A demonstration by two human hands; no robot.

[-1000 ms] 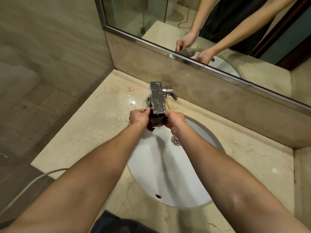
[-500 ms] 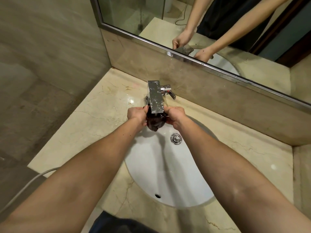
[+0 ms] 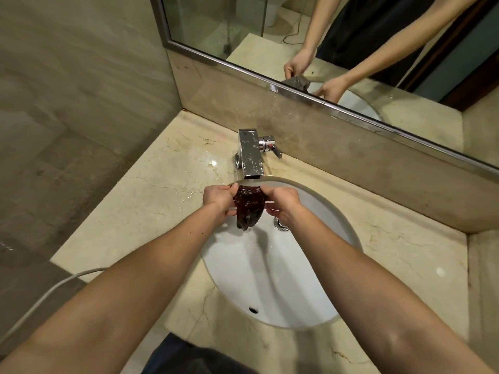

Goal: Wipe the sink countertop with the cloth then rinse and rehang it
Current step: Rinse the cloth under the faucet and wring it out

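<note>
Dark red-brown wet cloth [image 3: 248,205] over white oval sink basin [image 3: 270,279], centre frame
Pinched at top edge by curled fingers of left hand [image 3: 217,197] and right hand [image 3: 283,202], hanging just below square chrome tap [image 3: 251,155].

Beige veined marble countertop [image 3: 151,201], wet in patches, holds a sunken white oval sink [image 3: 270,279] and a square chrome faucet [image 3: 251,155] behind it.

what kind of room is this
Most likely a bathroom: a white basin sunk into a marble countertop, a chrome tap over it, and a wall mirror behind.
</note>
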